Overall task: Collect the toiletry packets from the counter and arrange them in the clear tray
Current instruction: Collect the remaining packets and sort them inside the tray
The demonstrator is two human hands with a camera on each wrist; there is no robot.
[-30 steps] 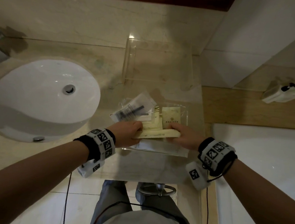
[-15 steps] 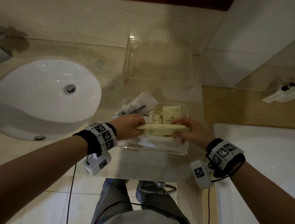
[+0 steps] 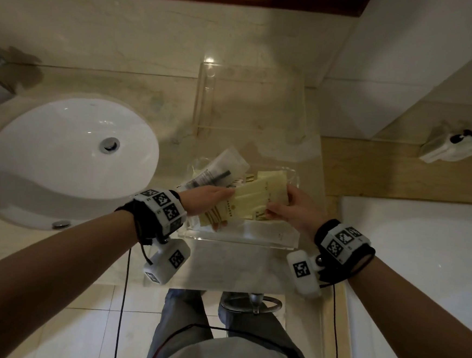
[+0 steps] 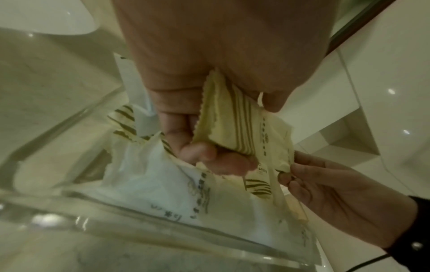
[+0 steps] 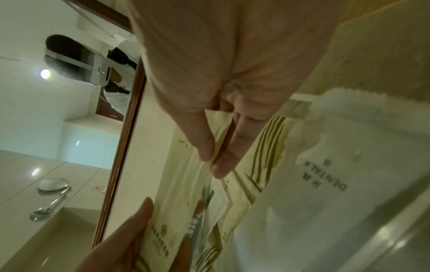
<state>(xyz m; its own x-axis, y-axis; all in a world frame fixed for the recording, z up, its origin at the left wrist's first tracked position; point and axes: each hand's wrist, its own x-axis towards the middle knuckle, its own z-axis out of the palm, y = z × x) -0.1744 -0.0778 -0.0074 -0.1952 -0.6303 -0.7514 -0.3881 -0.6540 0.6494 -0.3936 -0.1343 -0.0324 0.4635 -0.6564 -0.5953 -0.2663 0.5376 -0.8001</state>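
Head view: both hands, left hand (image 3: 209, 202) and right hand (image 3: 293, 211), now pinch the yellow packets (image 3: 251, 201), tilted flatter than a second ago. Looks ready to drop into the clear tray (image 3: 238, 237).

The table (image 3: 54, 249) is a beige marble top running along the wall. A white oval basin (image 3: 61, 159) is set into it at about 9 o'clock. At the centre, close to the near edge, stands the clear tray (image 3: 238, 238), with packets inside. A second clear stand (image 3: 252, 101) rests on the table at 12 o'clock, against the wall.
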